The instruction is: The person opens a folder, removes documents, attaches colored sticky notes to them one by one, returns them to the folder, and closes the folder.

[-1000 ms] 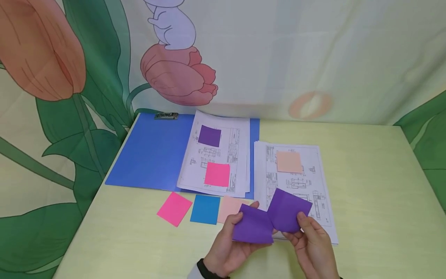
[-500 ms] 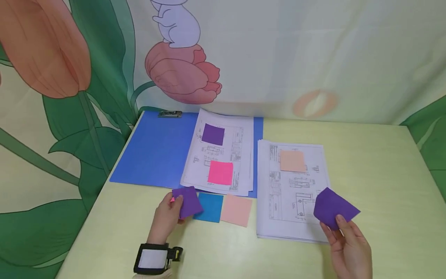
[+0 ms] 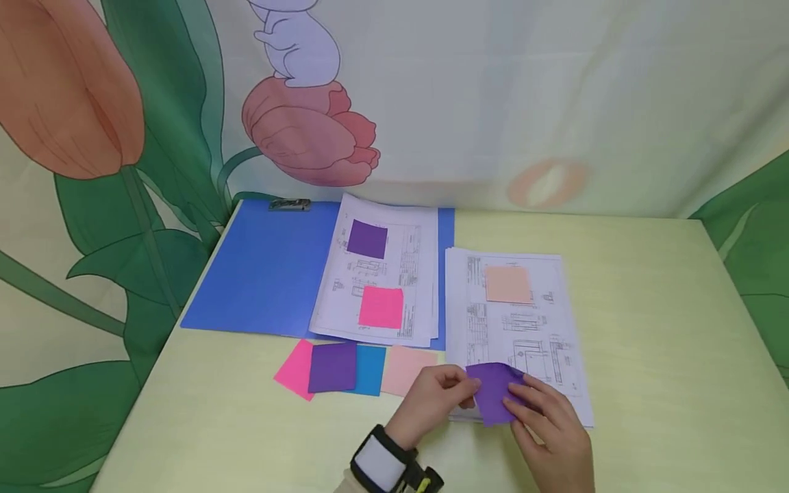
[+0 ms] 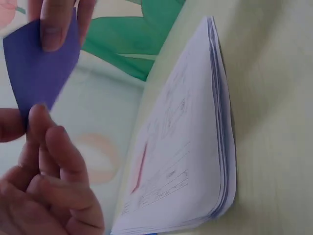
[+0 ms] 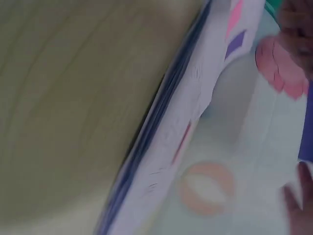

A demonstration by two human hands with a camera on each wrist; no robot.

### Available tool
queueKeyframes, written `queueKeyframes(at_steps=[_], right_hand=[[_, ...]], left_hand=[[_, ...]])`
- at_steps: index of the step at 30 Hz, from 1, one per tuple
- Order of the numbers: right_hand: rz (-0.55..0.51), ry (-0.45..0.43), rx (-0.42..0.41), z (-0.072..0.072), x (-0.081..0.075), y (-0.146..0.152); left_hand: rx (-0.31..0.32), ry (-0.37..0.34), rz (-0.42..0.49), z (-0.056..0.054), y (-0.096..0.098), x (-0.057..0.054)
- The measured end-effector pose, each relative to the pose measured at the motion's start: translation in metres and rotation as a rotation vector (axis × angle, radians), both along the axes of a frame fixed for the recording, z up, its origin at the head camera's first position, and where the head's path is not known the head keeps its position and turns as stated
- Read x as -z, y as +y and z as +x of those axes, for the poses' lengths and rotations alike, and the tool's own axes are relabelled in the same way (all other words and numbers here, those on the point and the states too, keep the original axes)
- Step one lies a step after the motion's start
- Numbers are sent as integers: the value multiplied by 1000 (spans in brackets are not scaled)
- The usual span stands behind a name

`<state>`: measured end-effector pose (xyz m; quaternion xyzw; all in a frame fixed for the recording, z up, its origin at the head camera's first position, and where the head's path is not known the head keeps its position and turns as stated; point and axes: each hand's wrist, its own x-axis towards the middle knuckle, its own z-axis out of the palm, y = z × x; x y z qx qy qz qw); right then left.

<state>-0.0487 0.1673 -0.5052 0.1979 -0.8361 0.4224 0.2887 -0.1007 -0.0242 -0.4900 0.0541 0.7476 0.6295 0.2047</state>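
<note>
A purple sticky note [image 3: 493, 394] is held up between both hands, above the near end of the right paper stack [image 3: 555, 322]. My left hand [image 3: 431, 400] pinches its left edge between thumb and index finger. My right hand [image 3: 551, 424] grips the right side, fingers in front; the upper right edge curls back. In the left wrist view the same purple note [image 4: 41, 68] spans the two hands. Another purple note [image 3: 333, 368] lies on the table, overlapping a pink note [image 3: 296, 368] and a blue note [image 3: 372, 370]. Beside them lies a pale pink note [image 3: 403, 370], partly behind my left hand.
A blue folder [image 3: 259, 274] with a metal clip [image 3: 290, 204] lies open at the back left. Its printed sheets [image 3: 333, 301] carry a dark purple note [image 3: 367, 239] and a bright pink note [image 3: 381, 307]. A peach note [image 3: 508, 284] is on the right stack.
The left hand carried one purple note left, laid it over the pink and blue notes, and returned to the right hand's note. The right hand moved right, then back over the stack.
</note>
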Motion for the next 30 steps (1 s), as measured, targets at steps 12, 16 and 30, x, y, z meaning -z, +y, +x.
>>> queueKeyframes(at_steps=[12, 16, 30], right_hand=[[59, -889, 109, -83, 1, 87], [84, -977, 72, -105, 14, 109], [118, -1050, 45, -120, 38, 111]], left_hand=[[204, 288, -474, -35, 53, 22], [287, 645, -982, -32, 65, 29], [458, 654, -1166, -26, 74, 42]])
